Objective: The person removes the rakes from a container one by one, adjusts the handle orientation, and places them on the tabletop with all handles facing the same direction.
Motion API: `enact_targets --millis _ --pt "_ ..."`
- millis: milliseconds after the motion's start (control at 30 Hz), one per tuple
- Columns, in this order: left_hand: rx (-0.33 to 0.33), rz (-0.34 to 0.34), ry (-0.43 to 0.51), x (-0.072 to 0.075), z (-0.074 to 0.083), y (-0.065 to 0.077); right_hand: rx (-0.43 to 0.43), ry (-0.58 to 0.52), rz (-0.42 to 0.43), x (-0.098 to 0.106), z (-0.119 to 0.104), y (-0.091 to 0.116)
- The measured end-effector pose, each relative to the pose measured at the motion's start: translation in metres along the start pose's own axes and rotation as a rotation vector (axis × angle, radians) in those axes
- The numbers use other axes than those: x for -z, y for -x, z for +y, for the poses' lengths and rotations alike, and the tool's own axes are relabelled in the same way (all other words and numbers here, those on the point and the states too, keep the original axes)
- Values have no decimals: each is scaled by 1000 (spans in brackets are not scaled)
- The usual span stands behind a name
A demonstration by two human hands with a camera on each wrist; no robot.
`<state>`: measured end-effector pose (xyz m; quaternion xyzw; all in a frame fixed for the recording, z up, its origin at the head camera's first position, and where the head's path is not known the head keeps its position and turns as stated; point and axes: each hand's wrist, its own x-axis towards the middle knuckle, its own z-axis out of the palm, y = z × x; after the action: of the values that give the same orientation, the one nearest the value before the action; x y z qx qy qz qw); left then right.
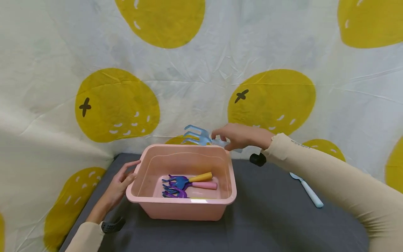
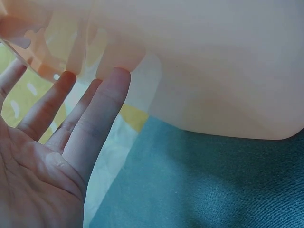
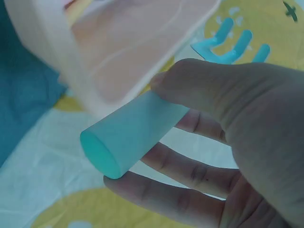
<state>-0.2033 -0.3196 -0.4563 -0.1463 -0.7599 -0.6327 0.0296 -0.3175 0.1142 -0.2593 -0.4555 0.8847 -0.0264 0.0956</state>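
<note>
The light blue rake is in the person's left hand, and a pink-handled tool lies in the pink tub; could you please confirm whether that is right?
The hand is wrong: the head view shows the light blue rake in the person's right hand. The pink-handled tool does lie in the pink tub.

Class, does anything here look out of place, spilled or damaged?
Nothing looks spilled or damaged. The pale-handled tool looks stray, lying alone on the table, right of the basin, while several forked tools lie inside.

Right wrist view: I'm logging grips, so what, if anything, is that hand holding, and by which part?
The right hand holds a light-blue three-pronged hand rake by its handle, between thumb and fingers.
</note>
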Motion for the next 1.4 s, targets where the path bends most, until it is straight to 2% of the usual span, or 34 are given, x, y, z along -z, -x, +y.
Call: enact_targets --millis 200,467,633,900,1100,1267,1400 --pt "10 9 -1 2 0 0 -76 -48 105 1 25 35" --pt "27 22 -16 4 -1 -1 -170 -113 172 -16 58 79" --pt "38 24 -20 6 -1 -2 -231 -177 190 -42 84 104" --pt "59 32 -21 7 0 -3 -341 -402 168 -87 116 138" --pt "46 37 -20 9 0 -2 -415 -510 161 -121 132 155" --pt "23 30 -13 12 -1 -3 -421 -554 186 -152 143 167" --pt "26 31 -18 13 -1 -3 -495 -623 165 -173 148 175"
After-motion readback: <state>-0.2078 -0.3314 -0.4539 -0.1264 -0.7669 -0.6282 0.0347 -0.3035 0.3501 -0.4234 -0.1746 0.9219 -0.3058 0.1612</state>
